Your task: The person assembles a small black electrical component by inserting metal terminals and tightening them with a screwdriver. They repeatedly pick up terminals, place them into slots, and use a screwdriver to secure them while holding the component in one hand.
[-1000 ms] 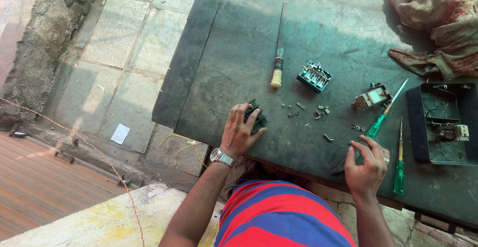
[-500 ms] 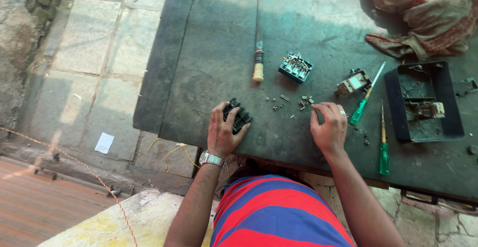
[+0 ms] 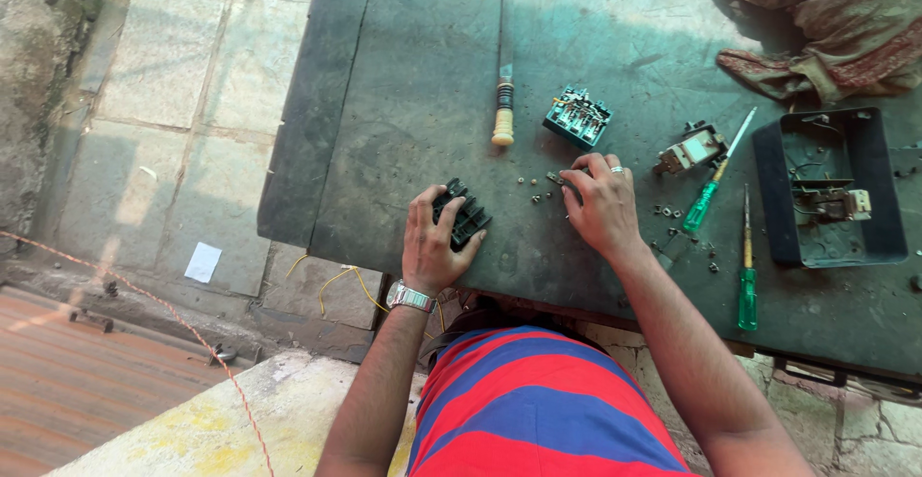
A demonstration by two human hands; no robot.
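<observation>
Left hand point(image 3: 434, 239) clamped over black ribbed block point(image 3: 463, 216) near front edge of dark worktop point(image 3: 403, 102) — fingers curled around it, thumb on near side, block pinned flat. Right hand point(image 3: 600, 203) palm down, fingertips bunched on small screws point(image 3: 534, 187) scattered just beside it; looks like a pinch closing on one, but cannot tell whether anything is actually held — fingers hide it.

To do this step well:
- keep block pinned, no tilt, so loose bits inside stay put
- pick one screw at a time with thumb and forefinger, not a sweep — more loose hardware point(image 3: 667, 213) lies right of the hand and mixes easily
- keep wrist low; worktop edge is near and a flicked screw ends up on stone floor point(image 3: 163, 73)
- nearest green screwdriver point(image 3: 713, 189) within reach on the right, second green screwdriver point(image 3: 747, 270) just below it; long wooden-handled screwdriver point(image 3: 502, 73) farther up

Also on top: teal terminal block point(image 3: 577, 117) above right hand, small metal switch part point(image 3: 689, 148), open black housing point(image 3: 828, 189) at far right, crumpled cloth point(image 3: 826, 16) in corner.

Versus a second ago: right hand has come in from the bench's right side, off the green screwdriver area, to the screws at centre. Left hand stays on the block. Camera closer in, less floor in view.
</observation>
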